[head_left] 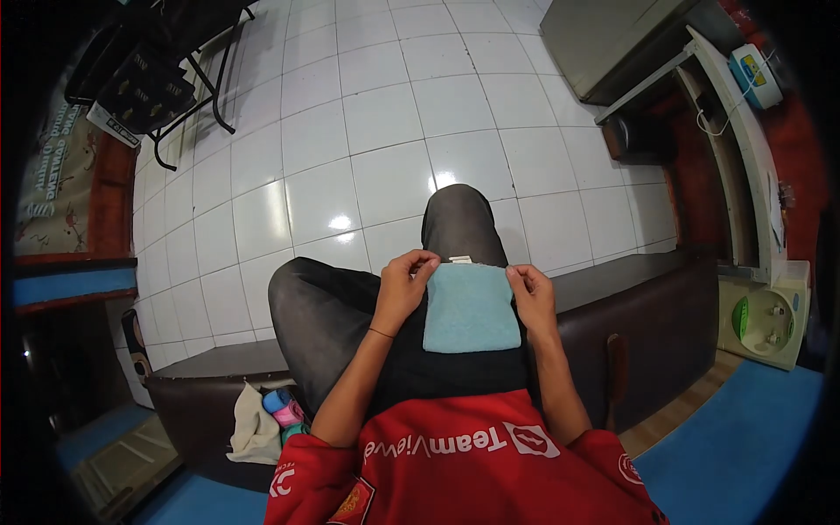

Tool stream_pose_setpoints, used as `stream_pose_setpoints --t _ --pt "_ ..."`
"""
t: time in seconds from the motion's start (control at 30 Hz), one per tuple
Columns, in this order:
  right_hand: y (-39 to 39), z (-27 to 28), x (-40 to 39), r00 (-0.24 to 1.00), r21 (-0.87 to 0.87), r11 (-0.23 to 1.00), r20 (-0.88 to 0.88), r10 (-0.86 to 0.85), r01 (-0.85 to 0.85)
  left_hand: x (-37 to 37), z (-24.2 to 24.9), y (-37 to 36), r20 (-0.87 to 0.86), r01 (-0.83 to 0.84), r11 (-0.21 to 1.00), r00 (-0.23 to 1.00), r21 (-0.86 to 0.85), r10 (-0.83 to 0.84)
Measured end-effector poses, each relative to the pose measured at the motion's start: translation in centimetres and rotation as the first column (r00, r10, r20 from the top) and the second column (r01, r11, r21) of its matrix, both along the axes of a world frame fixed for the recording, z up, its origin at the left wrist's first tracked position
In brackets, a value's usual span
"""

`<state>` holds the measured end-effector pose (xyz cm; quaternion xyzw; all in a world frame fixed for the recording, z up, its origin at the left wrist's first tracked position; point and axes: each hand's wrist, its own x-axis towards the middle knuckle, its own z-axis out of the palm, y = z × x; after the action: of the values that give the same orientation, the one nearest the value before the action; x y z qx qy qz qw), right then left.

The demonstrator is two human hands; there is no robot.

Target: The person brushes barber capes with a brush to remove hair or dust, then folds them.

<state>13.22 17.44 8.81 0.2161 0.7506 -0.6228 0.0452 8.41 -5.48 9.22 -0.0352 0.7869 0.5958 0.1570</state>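
A light teal cloth (472,308), folded into a rough square, lies over the person's lap on dark trousers (315,306). My left hand (409,282) pinches its upper left corner between thumb and fingers. At the upper right corner, my right hand (532,293) grips the cloth the same way. A small white tag (460,260) sticks out at the cloth's top edge, between the hands. Beside the left elbow, a cream cloth bag (255,426) sits with rolled blue, pink and teal cloths (284,407) at its opening.
The dark bench (643,306) extends to both sides of the lap. White floor tiles (385,118) lie ahead. A black metal stand (213,87) is at upper left, a grey cabinet (604,44) at upper right. A cream water dispenser (770,319) stands at right.
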Motion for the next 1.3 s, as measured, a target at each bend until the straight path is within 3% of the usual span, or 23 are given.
stream_pose_setpoints --t 0.13,0.2,0.23,0.27,0.33,0.37,0.4,0.47,0.5,0.57,0.83,0.93,1.1,1.3 --pt "0.0 -0.3 -0.1 0.998 -0.025 0.999 0.055 -0.028 0.029 0.3 0.4 0.9 -0.102 0.034 0.988 0.994 -0.150 -0.049" --pt "0.0 0.0 -0.1 0.998 -0.028 0.999 0.055 -0.042 0.044 0.5 1.5 1.9 -0.535 -0.060 0.932 0.831 -0.357 -0.152" --pt "0.0 0.5 -0.1 0.996 -0.087 0.995 0.079 -0.043 0.050 0.4 2.9 2.4 -0.435 0.066 0.948 0.877 -0.312 -0.204" --pt "0.2 1.0 -0.1 0.994 -0.144 0.988 0.103 -0.042 0.057 0.6 3.2 3.1 -0.435 0.064 0.949 0.878 -0.308 -0.200" --pt "0.6 1.6 0.2 0.993 -0.235 0.971 0.116 -0.016 0.043 1.0 3.3 4.6 -0.558 0.219 0.922 0.743 -0.318 -0.369" --pt "1.0 2.0 0.4 0.992 -0.328 0.944 0.127 0.008 0.034 1.6 2.3 5.1 -0.506 0.306 0.878 0.727 -0.368 -0.465" --pt "1.3 2.7 0.7 0.991 -0.318 0.948 0.135 0.011 0.032 1.9 2.2 5.6 -0.504 0.304 0.883 0.733 -0.356 -0.456" --pt "1.8 4.2 1.5 0.968 -0.413 0.910 0.219 0.126 -0.025 2.7 2.0 6.4 -0.480 0.258 0.804 0.690 -0.536 -0.542" --pt "2.2 4.5 2.0 0.965 -0.409 0.912 0.227 0.131 -0.027 3.0 2.1 6.2 -0.427 0.301 0.785 0.706 -0.542 -0.565" --pt "3.2 5.0 3.3 0.906 -0.518 0.848 0.297 0.303 -0.114 3.3 2.0 6.2 -0.422 0.279 0.776 0.710 -0.566 -0.564" --pt "1.8 7.2 5.7 0.920 -0.562 0.818 0.244 0.305 -0.123 3.9 1.5 6.9 -0.398 0.214 0.760 0.748 -0.614 -0.532" --pt "1.6 6.4 7.4 0.887 -0.483 0.855 0.293 0.358 -0.186 4.1 1.4 7.3 -0.387 0.179 0.761 0.775 -0.623 -0.500" --pt "1.8 5.4 8.4 0.930 -0.603 0.797 0.313 0.193 0.038 3.8 0.9 8.5 -0.436 0.063 0.812 0.818 -0.581 -0.376" --pt "1.5 5.6 8.2 0.931 -0.584 0.811 0.301 0.205 0.010 1.3 0.3 10.0 -0.456 0.026 0.826 0.824 -0.563 -0.336"
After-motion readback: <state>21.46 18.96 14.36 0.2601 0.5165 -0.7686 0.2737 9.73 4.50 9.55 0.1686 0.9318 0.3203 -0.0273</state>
